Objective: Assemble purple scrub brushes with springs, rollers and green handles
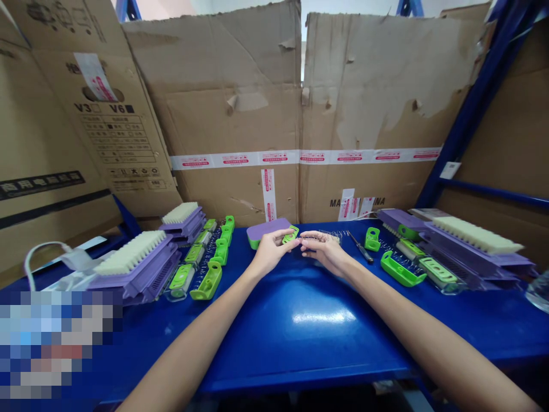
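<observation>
My left hand [274, 247] is closed on a small light-green plastic piece with slots [292, 234], pinched between thumb and fingers. Close beside it, my right hand [323, 250] has its thumb and fingertips together by the green piece's right end. Whatever lies between those right fingertips is too small to make out. Just behind my left hand lies a purple block with a green underside [266, 229]. Thin metal springs [341, 233] show beyond my right hand, and a dark-handled screwdriver [362, 249] lies to its right.
At the left stand purple housings topped with cream bristle blocks [131, 252], beside rows of green-and-clear parts [182, 277], springs and green caps [207, 281]. Similar purple housings [467, 252] and a green curved cap [401, 270] are at the right. Cardboard sheets [231, 114] wall the blue table [300, 349].
</observation>
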Tool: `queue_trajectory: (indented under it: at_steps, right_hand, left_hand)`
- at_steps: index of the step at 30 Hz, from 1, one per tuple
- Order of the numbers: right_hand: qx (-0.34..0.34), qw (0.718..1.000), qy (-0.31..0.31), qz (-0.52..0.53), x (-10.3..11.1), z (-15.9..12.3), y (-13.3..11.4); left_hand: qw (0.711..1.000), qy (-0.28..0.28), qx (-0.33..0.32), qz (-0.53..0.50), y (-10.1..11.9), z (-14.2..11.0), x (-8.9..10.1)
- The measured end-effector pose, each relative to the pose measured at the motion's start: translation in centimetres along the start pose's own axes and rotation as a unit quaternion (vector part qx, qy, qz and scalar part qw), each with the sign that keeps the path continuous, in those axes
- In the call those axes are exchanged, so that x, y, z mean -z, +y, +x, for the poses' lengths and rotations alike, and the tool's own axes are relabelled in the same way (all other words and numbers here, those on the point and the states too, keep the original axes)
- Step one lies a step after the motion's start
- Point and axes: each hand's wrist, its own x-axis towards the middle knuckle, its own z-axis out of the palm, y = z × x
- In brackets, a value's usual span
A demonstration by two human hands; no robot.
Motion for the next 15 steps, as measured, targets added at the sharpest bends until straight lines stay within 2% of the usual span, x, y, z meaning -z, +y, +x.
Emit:
queue_trajectory:
  at_steps: [9, 12, 15]
  right_hand:
    - [-0.003, 1.0, -0.001, -0.009, 0.49, 0.22, 0.11]
    - [0.024, 0.998, 0.006, -0.059, 0.31, 0.28, 0.2]
    - [0.065, 0.989, 0.038, -0.13, -0.12, 0.36, 0.22]
  left_hand:
    - [1.0, -0.026, -0.013, 0.002, 0.08, -0.19, 0.14]
    - [1.0, -0.009, -0.019, 0.012, -0.06, -0.15, -0.08]
    - [0.999, 0.015, -0.031, 0.025, -0.3, -0.08, -0.27]
